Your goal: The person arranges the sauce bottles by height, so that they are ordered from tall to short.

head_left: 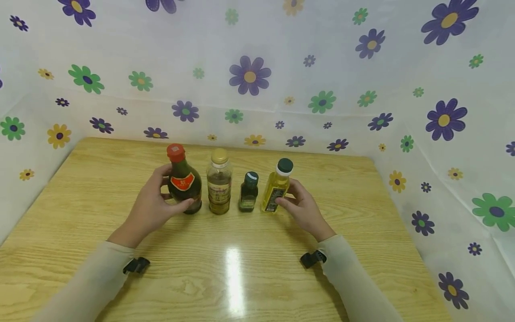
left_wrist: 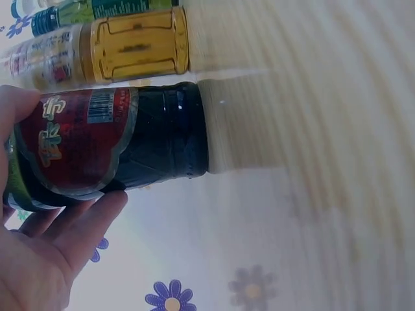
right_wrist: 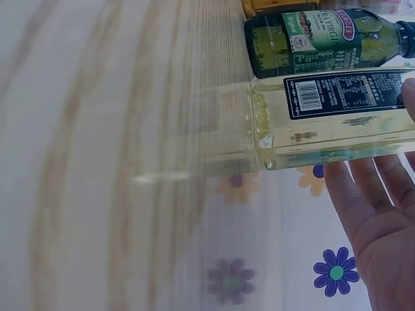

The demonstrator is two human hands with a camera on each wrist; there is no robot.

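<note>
Where the wooden table (head_left: 80,188) carries its row of four upright bottles, each end bottle has a hand on it.

Item 1: dark bottle with red cap (head_left: 183,180), leftmost in the row, long axis vertical. The left hand (head_left: 154,203) wraps it from its outer left side, thumb across the front near the base and fingers curled round the back; the left wrist view shows fingers (left_wrist: 84,223) lying under the red label. Grip: closed round the bottle body.

Item 2: amber bottle with gold cap (head_left: 219,182), just beside item 1, untouched by either hand.

Item 3: small dark green bottle (head_left: 248,192), shortest of the row, between items 2 and 4, untouched.

Item 4: yellow oil bottle with dark green cap (head_left: 276,187), rightmost, leaning slightly to the right at the top. The right hand (head_left: 303,208) meets it from its outer right side, thumb on the black label at the front, fingers behind; the right wrist view shows fingers (right_wrist: 363,194) alongside the clear body. Grip: light hold low on the body.

Relation: each hand sits directly outboard of its own bottle, both bottles resting on the table, the two middle bottles standing between them.

Surround: flowered sheet (head_left: 249,76) on three sides.
</note>
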